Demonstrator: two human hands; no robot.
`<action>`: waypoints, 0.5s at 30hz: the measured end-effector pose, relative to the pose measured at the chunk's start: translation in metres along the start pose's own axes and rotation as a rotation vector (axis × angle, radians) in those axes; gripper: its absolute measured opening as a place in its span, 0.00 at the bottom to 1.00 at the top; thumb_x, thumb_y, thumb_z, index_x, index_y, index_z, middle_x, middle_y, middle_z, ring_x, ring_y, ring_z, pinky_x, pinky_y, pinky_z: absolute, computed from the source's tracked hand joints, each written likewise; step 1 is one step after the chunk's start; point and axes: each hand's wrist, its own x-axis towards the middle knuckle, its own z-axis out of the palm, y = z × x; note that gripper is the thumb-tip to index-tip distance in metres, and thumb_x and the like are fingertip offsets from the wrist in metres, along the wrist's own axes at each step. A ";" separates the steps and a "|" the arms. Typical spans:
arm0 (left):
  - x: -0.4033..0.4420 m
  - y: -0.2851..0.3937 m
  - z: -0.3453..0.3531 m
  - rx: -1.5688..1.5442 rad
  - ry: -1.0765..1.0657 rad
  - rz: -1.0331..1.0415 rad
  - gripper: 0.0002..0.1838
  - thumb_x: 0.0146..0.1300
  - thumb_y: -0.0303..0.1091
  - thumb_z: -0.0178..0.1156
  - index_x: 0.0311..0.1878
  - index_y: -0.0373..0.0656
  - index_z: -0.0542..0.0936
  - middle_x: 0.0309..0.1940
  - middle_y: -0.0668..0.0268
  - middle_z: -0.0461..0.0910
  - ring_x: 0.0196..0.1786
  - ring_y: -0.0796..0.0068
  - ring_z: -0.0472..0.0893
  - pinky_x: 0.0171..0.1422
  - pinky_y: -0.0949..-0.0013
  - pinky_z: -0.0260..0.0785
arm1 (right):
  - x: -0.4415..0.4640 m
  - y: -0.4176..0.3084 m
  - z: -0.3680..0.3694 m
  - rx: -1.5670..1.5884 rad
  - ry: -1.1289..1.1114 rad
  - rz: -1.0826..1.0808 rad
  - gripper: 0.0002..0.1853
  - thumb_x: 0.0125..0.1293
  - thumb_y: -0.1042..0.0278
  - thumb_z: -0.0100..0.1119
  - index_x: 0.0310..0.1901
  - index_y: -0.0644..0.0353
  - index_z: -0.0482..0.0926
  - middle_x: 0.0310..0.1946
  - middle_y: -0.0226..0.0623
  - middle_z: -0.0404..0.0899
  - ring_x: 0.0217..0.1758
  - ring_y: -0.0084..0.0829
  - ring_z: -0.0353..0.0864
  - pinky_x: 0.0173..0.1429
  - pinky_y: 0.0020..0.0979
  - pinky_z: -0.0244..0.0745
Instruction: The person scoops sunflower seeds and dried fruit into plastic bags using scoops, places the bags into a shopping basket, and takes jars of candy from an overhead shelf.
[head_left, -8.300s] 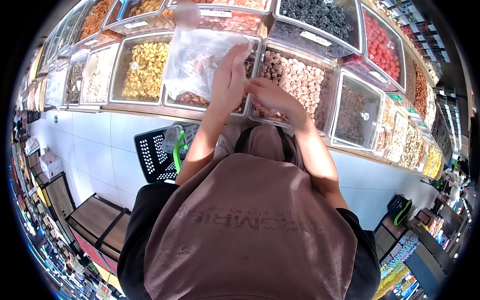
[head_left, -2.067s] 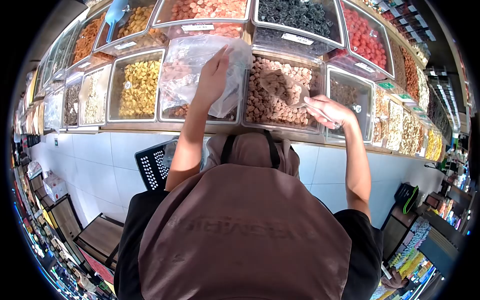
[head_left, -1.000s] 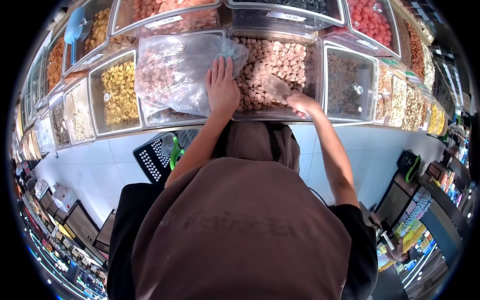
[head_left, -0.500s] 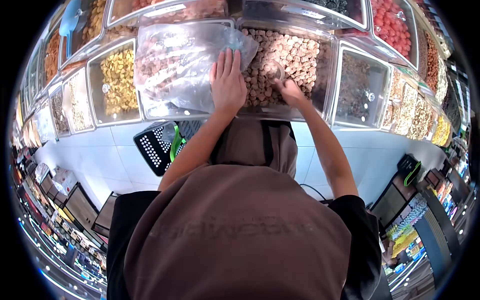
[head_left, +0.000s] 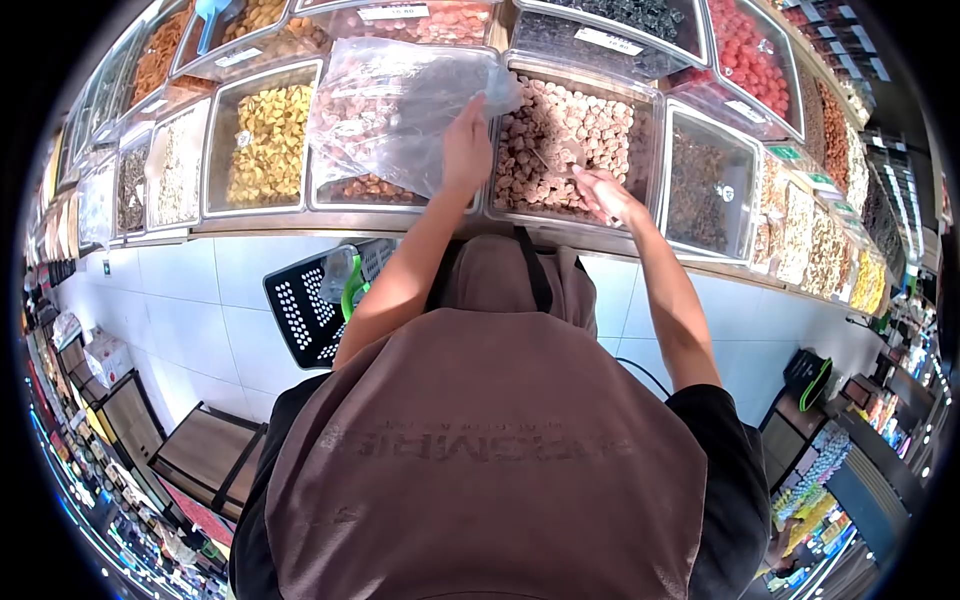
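Right hand (head_left: 610, 196) grips a scoop (head_left: 574, 156), pinkish pieces (head_left: 602, 122) beneath it; left hand (head_left: 467, 148), grip unclear, touches a plastic bag (head_left: 385, 100).

A translucent scoop (head_left: 573, 152) is held at a slant among pinkish-brown dried pieces (head_left: 606, 122), its handle toward the near right corner of their clear bin (head_left: 647, 140). The pieces, small, rounded and wrinkled, lie loosely heaped. A clear plastic bag (head_left: 370, 105), thin and creased, spreads over the neighbouring bin (head_left: 370, 207), leaving its near edge uncovered and overlapping the dried pieces' bin by its far left corner.
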 end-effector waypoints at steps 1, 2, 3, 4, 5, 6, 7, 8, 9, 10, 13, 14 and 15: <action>0.008 0.017 -0.023 -0.169 -0.036 -0.159 0.22 0.74 0.35 0.46 0.67 0.38 0.74 0.61 0.47 0.77 0.66 0.54 0.74 0.72 0.58 0.60 | -0.014 -0.008 -0.002 0.011 0.010 0.005 0.29 0.77 0.40 0.47 0.24 0.54 0.63 0.12 0.24 0.58 0.07 0.22 0.57 0.11 0.29 0.55; 0.018 0.030 -0.040 -0.340 -0.074 -0.314 0.21 0.75 0.37 0.46 0.65 0.37 0.76 0.57 0.46 0.80 0.61 0.53 0.78 0.67 0.60 0.65 | -0.018 -0.007 -0.005 0.015 0.009 -0.012 0.29 0.77 0.40 0.46 0.23 0.54 0.63 0.11 0.24 0.58 0.08 0.22 0.58 0.12 0.29 0.56; 0.026 0.036 -0.049 -0.345 -0.077 -0.300 0.21 0.75 0.37 0.46 0.65 0.37 0.76 0.57 0.46 0.80 0.61 0.53 0.78 0.67 0.60 0.65 | -0.023 -0.007 -0.011 0.016 0.010 -0.030 0.29 0.77 0.40 0.45 0.22 0.53 0.63 0.11 0.24 0.58 0.08 0.22 0.59 0.13 0.29 0.57; 0.032 0.038 -0.055 -0.327 -0.059 -0.280 0.21 0.76 0.38 0.47 0.64 0.37 0.76 0.53 0.46 0.81 0.55 0.54 0.81 0.62 0.60 0.68 | -0.031 -0.011 -0.015 0.016 0.022 -0.051 0.29 0.77 0.40 0.45 0.22 0.53 0.63 0.11 0.24 0.58 0.08 0.21 0.59 0.13 0.29 0.56; 0.037 0.040 -0.060 -0.309 -0.039 -0.263 0.21 0.76 0.39 0.48 0.63 0.37 0.77 0.49 0.45 0.83 0.49 0.55 0.83 0.56 0.61 0.71 | -0.040 -0.016 -0.020 0.013 0.032 -0.070 0.29 0.77 0.40 0.46 0.22 0.53 0.63 0.11 0.24 0.59 0.08 0.21 0.59 0.13 0.28 0.56; 0.042 0.038 -0.067 -0.364 -0.034 -0.253 0.21 0.75 0.40 0.49 0.61 0.36 0.78 0.43 0.48 0.84 0.44 0.57 0.84 0.53 0.59 0.72 | -0.052 -0.024 -0.023 -0.031 0.051 -0.078 0.29 0.78 0.41 0.46 0.21 0.53 0.63 0.10 0.24 0.60 0.07 0.20 0.59 0.12 0.27 0.55; 0.046 0.041 -0.073 -0.368 -0.030 -0.249 0.21 0.75 0.40 0.49 0.61 0.36 0.78 0.43 0.48 0.84 0.44 0.57 0.84 0.53 0.59 0.72 | -0.068 -0.038 -0.026 -0.053 0.039 -0.100 0.30 0.78 0.42 0.46 0.20 0.54 0.63 0.09 0.24 0.60 0.07 0.19 0.59 0.11 0.26 0.54; 0.051 0.044 -0.079 -0.402 -0.044 -0.213 0.20 0.75 0.39 0.49 0.59 0.35 0.78 0.41 0.48 0.85 0.43 0.56 0.84 0.52 0.59 0.72 | -0.080 -0.051 -0.029 -0.073 0.011 -0.110 0.30 0.78 0.43 0.46 0.20 0.54 0.63 0.09 0.24 0.59 0.06 0.19 0.58 0.11 0.26 0.54; 0.054 0.047 -0.085 -0.435 -0.058 -0.177 0.19 0.75 0.39 0.49 0.58 0.35 0.79 0.39 0.49 0.85 0.42 0.54 0.84 0.51 0.59 0.72 | -0.091 -0.063 -0.031 -0.093 -0.018 -0.118 0.30 0.78 0.43 0.46 0.19 0.54 0.63 0.09 0.24 0.59 0.05 0.19 0.58 0.10 0.25 0.53; 0.055 0.049 -0.089 -0.434 -0.051 -0.176 0.19 0.75 0.39 0.49 0.58 0.35 0.79 0.39 0.49 0.85 0.42 0.54 0.84 0.51 0.59 0.72 | -0.100 -0.076 -0.030 -0.097 -0.030 -0.110 0.31 0.79 0.44 0.46 0.18 0.53 0.61 0.07 0.23 0.59 0.04 0.18 0.57 0.08 0.22 0.52; 0.052 0.063 -0.096 -0.278 0.010 -0.039 0.19 0.75 0.39 0.49 0.55 0.34 0.79 0.37 0.49 0.84 0.42 0.51 0.84 0.51 0.58 0.73 | -0.112 -0.114 -0.025 -0.155 -0.166 -0.197 0.30 0.80 0.47 0.44 0.20 0.56 0.66 0.07 0.23 0.60 0.04 0.17 0.58 0.07 0.21 0.54; 0.050 0.069 -0.098 -0.224 0.028 -0.010 0.18 0.74 0.37 0.49 0.54 0.34 0.80 0.36 0.48 0.83 0.43 0.49 0.84 0.53 0.55 0.73 | -0.110 -0.127 -0.019 -0.161 -0.168 -0.202 0.30 0.80 0.47 0.44 0.20 0.56 0.66 0.07 0.23 0.60 0.04 0.17 0.58 0.07 0.21 0.54; 0.049 0.076 -0.102 -0.169 0.046 0.018 0.17 0.73 0.36 0.49 0.52 0.34 0.81 0.35 0.47 0.83 0.43 0.48 0.84 0.55 0.52 0.72 | -0.104 -0.141 -0.007 -0.192 -0.239 -0.226 0.30 0.80 0.47 0.44 0.19 0.57 0.67 0.08 0.23 0.60 0.05 0.18 0.59 0.08 0.22 0.55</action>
